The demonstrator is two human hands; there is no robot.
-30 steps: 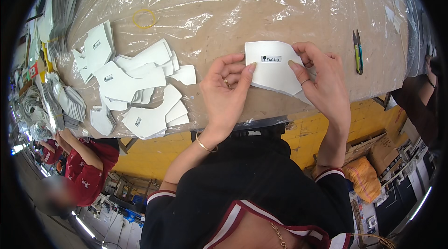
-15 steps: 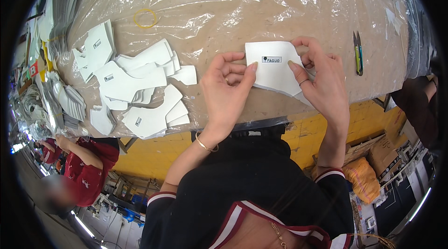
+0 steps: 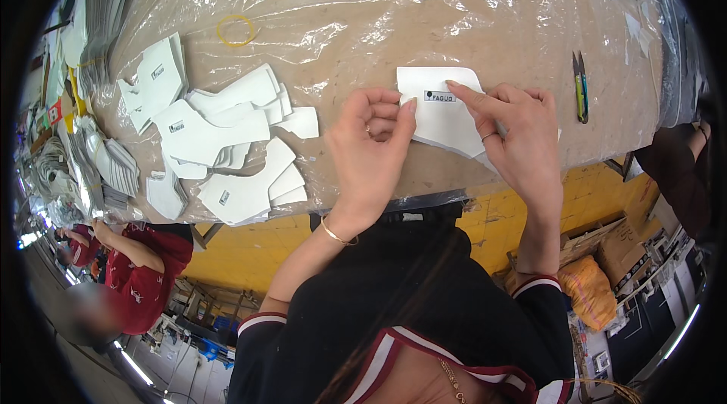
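A white cut piece (image 3: 435,124) with a small dark-edged rectangular label near its top lies in front of me, its lower edge showing more than one layer. My left hand (image 3: 369,146) pinches its left edge between thumb and fingers. Across its right side reaches my right hand (image 3: 519,131), the index fingertip touching the piece by the label's upper right corner. The right thumb rests on the piece lower down, and the other fingers are curled. Left of my hands, similar labelled white pieces (image 3: 212,131) lie in a loose, overlapping heap.
Green-and-black thread snips (image 3: 581,90) lie at the right of the plastic-covered table (image 3: 341,25). A yellow rubber band (image 3: 235,30) lies beyond the heap. Stacked pieces (image 3: 102,25) line the far left. A person in a red shirt (image 3: 144,275) is at lower left; a dark sleeve (image 3: 674,165) shows at right.
My right hand has shifted from gripping the piece's right edge to laying its index finger beside the label. The left hand keeps its pinch, nearly unmoved.
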